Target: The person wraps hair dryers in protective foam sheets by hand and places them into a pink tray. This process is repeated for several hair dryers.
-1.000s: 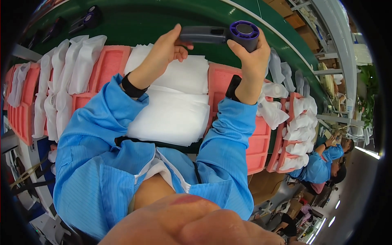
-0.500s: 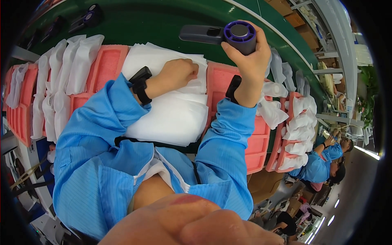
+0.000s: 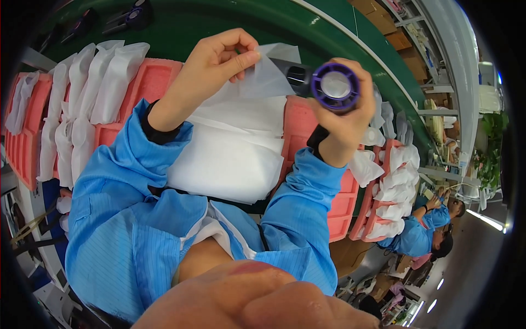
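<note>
The right hand (image 3: 350, 112) grips a dark device (image 3: 335, 85) by its round head, thumb on the near side and fingers wrapped about the far side, so that the purple ring and pale centre face up toward the camera. The device is held above the far part of the green table (image 3: 192, 24), with its dark handle (image 3: 298, 75) pointing left. The left hand (image 3: 224, 61) pinches a thin white bag (image 3: 263, 79) between thumb and fingertips, its other fingers curled in. The bag meets the handle, and the handle's far end shows only dimly there; whether it is inside the bag or behind it, I cannot tell. Below the hands, in front of the person's chest, lies a stack of white sheets (image 3: 230, 159), spread a little unevenly. Pink trays stand on both sides of the stack. Long white bundles (image 3: 115, 88) lie side by side across the trays at the left, and more crumpled white packages (image 3: 397, 183) fill a tray at the right. Near the upper left edge, other dark devices (image 3: 137, 16) rest on the table. Dark bands circle both wrists, just beyond the blue sleeves (image 3: 129, 164). Farther right, people in blue (image 3: 413, 236) sit working.
</note>
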### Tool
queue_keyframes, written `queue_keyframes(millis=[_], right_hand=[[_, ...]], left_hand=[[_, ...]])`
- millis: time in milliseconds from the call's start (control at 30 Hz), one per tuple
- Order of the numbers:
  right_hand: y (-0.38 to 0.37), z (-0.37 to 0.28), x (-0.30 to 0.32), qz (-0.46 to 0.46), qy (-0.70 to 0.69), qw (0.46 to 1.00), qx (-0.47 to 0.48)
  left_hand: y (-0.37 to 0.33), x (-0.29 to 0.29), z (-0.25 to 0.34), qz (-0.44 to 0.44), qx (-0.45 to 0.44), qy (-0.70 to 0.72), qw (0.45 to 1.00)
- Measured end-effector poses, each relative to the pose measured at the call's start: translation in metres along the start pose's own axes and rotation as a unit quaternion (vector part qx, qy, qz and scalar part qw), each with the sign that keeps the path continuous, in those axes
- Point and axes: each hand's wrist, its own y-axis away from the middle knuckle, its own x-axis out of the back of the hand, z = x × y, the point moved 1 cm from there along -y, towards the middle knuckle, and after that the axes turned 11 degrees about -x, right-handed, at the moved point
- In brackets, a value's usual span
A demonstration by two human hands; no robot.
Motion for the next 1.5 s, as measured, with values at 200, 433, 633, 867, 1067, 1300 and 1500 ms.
queue_keyframes(millis=[200, 433, 633, 867, 1067, 1300, 1500], right_hand=[[0.001, 0.006, -0.050, -0.033, 0.190, 0.969, 0.155], [0.006, 0.015, -0.063, 0.016, 0.242, 0.952, 0.187], [0.000, 0.023, -0.056, 0.044, 0.275, 0.938, 0.206], [0.005, 0.046, -0.062, 0.105, 0.134, 0.984, 0.044], [0.011, 0.022, -0.071, -0.025, -0.007, 0.997, 0.076], [0.014, 0.044, -0.063, -0.188, 0.023, 0.982, 0.008], [0.014, 0.043, -0.065, 0.046, 0.268, 0.962, 0.035]], left_hand=[[0.000, -0.006, 0.010, 0.117, -0.064, 0.203, 0.970], [0.012, -0.018, 0.011, 0.084, -0.189, 0.021, 0.978], [0.023, -0.041, 0.013, 0.042, -0.400, -0.315, 0.860], [0.005, -0.038, 0.009, 0.037, -0.268, -0.320, 0.908], [-0.004, -0.001, 0.017, 0.003, -0.257, -0.243, 0.935], [-0.007, 0.012, 0.026, 0.062, -0.262, 0.005, 0.963], [0.003, -0.003, 0.019, 0.143, -0.312, -0.178, 0.922]])
